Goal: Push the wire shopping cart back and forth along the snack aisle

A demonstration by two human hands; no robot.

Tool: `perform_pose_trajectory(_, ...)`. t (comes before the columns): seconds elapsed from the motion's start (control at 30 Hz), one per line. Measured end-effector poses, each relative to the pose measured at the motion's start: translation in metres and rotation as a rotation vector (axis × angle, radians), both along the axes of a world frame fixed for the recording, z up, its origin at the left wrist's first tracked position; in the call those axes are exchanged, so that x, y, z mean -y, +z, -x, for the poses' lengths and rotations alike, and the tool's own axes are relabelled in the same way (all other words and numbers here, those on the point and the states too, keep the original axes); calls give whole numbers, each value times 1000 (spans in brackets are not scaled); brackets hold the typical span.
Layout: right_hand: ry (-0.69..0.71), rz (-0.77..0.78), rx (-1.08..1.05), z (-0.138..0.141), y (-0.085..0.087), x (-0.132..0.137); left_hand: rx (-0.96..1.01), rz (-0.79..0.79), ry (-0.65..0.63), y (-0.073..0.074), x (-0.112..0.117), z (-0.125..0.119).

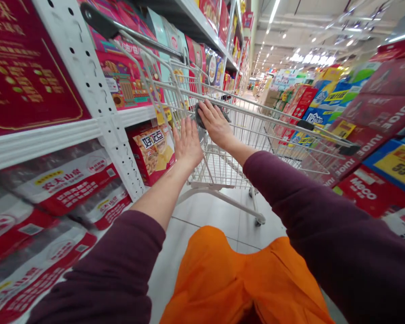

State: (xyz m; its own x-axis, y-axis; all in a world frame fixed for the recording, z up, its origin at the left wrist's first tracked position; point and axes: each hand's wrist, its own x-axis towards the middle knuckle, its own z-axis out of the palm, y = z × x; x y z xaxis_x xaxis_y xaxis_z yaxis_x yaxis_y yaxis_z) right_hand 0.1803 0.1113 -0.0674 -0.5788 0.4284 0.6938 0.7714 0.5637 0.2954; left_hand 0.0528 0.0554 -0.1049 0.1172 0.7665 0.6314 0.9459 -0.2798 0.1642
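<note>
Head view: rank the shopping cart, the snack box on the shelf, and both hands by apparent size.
1. shopping cart
2. snack box
3. left hand and right hand, which look alike, so unranked

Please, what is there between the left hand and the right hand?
In the head view, a grey cloth lies between the left hand and the right hand, against the wire of the shopping cart.

The head-worn camera looks forward and down, close over a shopping cart (pixel 227 168)

White metal shelf (pixel 43 146) with boxed snacks (pixel 151 152)
</note>
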Motion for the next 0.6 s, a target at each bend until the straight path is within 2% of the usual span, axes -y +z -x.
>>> perform_pose_trajectory(0.1, 28, 36, 22, -4, -22, 1, -13, 10, -19, -5, 0, -5)
perform_pose_trajectory(0.3, 51, 146, 127, -19, -88, 19, -94, 58, -23, -22, 10, -13)
perform_pose_trajectory(0.37, 46, 165, 152, -24, -102, 25, -124, 68, -23, -26, 12, -14)
perform_pose_trajectory(0.43, 46, 141, 145, -28, -102, 30, -131, 64, -18, -28, 13, -15)
perform_pose_trajectory(0.47, 43, 116, 126, -30, -96, 32, -125, 57, -13, -27, 13, -16)
perform_pose_trajectory(0.6, -14, 1, -2, -36, -46, 35, -77, 18, 8, -12, 7, -24)
